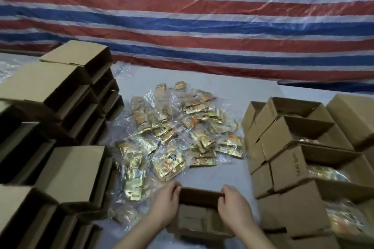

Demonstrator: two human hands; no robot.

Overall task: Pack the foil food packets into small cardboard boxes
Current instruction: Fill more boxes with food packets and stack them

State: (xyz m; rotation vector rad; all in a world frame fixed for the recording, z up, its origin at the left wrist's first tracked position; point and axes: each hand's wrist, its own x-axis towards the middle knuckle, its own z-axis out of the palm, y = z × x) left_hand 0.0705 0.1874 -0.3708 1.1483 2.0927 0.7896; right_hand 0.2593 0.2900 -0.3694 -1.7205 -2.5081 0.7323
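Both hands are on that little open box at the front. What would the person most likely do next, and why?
Probably reach one hand to the pile of foil packets just behind. The small box looks open and empty, held at its far corners by the left hand and right hand, while boxes on the right already show packets inside.

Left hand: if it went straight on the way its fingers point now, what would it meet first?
The left hand grips the far left corner of the open box, pointing up and away. Past the box rim, it would probably first meet the nearest foil packets of the pile, though depth is unclear.
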